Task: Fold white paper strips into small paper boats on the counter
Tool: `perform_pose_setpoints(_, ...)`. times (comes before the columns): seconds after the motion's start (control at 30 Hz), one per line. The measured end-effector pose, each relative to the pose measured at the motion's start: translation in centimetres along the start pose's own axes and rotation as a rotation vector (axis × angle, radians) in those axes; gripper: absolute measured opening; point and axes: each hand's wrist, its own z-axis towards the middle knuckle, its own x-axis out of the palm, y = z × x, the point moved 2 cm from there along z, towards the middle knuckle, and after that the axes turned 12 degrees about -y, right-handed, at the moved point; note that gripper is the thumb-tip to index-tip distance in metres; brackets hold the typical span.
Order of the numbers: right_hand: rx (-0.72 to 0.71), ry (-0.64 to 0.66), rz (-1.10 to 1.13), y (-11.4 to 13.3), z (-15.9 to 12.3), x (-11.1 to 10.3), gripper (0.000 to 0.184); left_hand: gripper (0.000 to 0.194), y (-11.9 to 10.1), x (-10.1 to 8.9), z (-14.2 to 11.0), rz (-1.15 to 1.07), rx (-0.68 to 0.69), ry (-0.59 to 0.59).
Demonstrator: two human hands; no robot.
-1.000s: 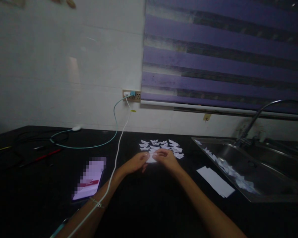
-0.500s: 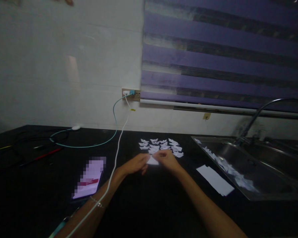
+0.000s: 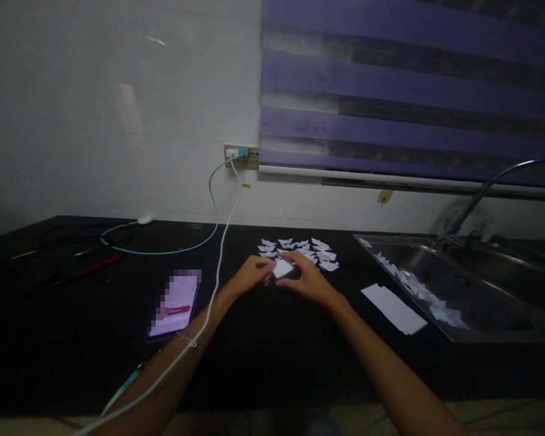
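Your left hand [image 3: 253,272] pinches a small folded white paper [image 3: 281,267] at its fingertips, just to that hand's right. Your right hand [image 3: 311,278] curves around the paper's other side, thumb and fingers spread apart; you cannot tell whether they touch it. Just beyond both hands lie white paper boats [image 3: 329,266]. Right of your right hand rest flat white sheets [image 3: 394,309], with the sink [image 3: 490,336] farther out. Left of your left hand lies a lit phone [image 3: 176,307].
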Motion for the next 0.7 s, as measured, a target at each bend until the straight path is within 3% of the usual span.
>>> perform_pose_setpoints(0.1, -0.105, 0.025, -0.037, 0.5, 0.1, -0.1, 0.047, 0.05, -0.2, 0.0, 0.0, 0.042, 0.014, 0.009)
perform_pose_setpoints(0.4, -0.205, -0.054, -0.123, 0.2, 0.0, -0.4, 0.015, 0.044, 0.4, 0.2, 0.3, -0.028, 0.035, 0.058)
perform_pose_setpoints(0.53, -0.258, -0.06, -0.113, 0.4, 0.1, 0.0, 0.012, 0.047, 0.3, 0.6, -0.1, 0.002, 0.052, 0.092)
perform_pose_setpoints(0.7, -0.2, -0.096, -0.036, 0.4, 0.0, 0.7, 0.012, 0.046, 0.5, 1.7, -0.4, 0.029, 0.032, 0.118)
